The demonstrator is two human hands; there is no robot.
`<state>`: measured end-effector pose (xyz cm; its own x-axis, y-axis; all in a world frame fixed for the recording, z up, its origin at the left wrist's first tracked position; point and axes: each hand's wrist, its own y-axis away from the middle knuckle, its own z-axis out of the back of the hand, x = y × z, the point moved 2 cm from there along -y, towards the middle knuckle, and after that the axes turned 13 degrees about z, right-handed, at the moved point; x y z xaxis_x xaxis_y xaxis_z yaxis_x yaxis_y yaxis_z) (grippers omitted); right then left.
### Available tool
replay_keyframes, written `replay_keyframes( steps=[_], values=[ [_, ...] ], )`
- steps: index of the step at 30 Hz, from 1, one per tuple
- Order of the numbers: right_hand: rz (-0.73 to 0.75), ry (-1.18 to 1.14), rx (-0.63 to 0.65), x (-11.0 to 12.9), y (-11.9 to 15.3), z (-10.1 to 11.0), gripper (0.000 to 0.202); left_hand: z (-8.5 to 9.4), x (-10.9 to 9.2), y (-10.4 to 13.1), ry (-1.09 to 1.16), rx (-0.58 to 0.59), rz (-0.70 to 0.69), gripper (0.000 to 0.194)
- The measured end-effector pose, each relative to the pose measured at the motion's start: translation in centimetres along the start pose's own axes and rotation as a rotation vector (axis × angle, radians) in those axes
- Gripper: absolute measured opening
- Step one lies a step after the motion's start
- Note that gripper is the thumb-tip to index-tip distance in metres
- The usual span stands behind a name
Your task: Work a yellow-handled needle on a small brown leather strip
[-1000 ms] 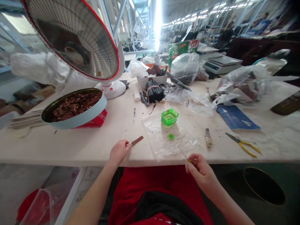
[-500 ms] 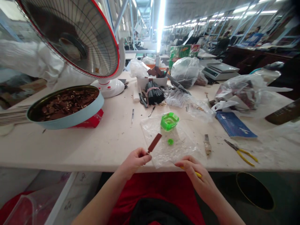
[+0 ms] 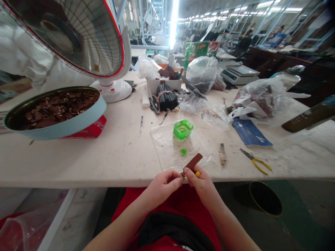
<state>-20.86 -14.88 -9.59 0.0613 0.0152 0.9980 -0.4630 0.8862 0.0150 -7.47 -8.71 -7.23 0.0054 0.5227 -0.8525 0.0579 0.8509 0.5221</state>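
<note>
Grip, left hand [image 3: 163, 184]: fingertips pinched narrow on the near end of a brown leather strip [image 3: 193, 162], at a small metal fitting there that is too small to make out.
Grip, right hand [image 3: 201, 183]: closed around a thin yellow-handled tool [image 3: 197, 174]; only the yellow end shows, the tip is hidden between the fingers.
Strip position: held just over the near edge of the table [image 3: 104, 160], in front of the person's red apron [image 3: 183, 205].
Strip axis: long axis runs from the pinch up and away to the right, free end over a clear plastic sheet [image 3: 167, 146].
Key relation: both hands meet at the strip's near end, touching; the left carries it, the tool hand sits just right of the pinch.
On the sheet: green dish [image 3: 183, 129], small green cap [image 3: 183, 152].
Further right: yellow pliers [image 3: 256, 164], well apart from the hands.
Far left: round tin of brown pieces [image 3: 53, 111], below a fan heater [image 3: 73, 38].
</note>
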Motion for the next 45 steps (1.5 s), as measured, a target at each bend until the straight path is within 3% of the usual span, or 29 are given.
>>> replay_keyframes(
  steps=[6,10,12,16,22,28,34,45],
  values=[
    [-0.104,-0.2,0.022,-0.4,0.8,-0.1,0.037,-0.4,0.9,-0.7,0.11,-0.021,-0.004,0.026],
    [-0.055,-0.155,0.036,-0.2,1.1,-0.4,0.037,-0.8,1.1,-1.2,0.301,0.03,0.016,0.032],
    [0.012,-0.056,0.008,-0.2,1.3,-0.5,0.036,-1.0,1.2,-1.2,0.315,0.067,0.015,0.03],
    [0.125,0.097,-0.072,-0.5,1.8,-0.7,0.032,-1.2,1.6,-1.0,0.298,0.028,-0.028,0.031],
    [0.102,-0.053,-0.184,-0.8,2.5,-0.8,0.033,-1.6,1.6,-1.2,0.37,-0.026,-0.098,0.031],
    [0.194,0.106,-0.125,-0.6,2.5,-0.2,0.028,-1.7,2.3,-1.6,0.274,-0.142,-0.053,0.033],
    [0.183,0.225,-0.093,-2.1,2.2,-0.1,0.032,-1.4,2.5,-1.2,0.096,-0.106,-0.057,0.025],
    [0.172,0.285,-0.003,-2.7,1.5,0.0,0.033,-1.2,3.5,-2.5,0.01,-0.184,0.044,0.022]
  ],
)
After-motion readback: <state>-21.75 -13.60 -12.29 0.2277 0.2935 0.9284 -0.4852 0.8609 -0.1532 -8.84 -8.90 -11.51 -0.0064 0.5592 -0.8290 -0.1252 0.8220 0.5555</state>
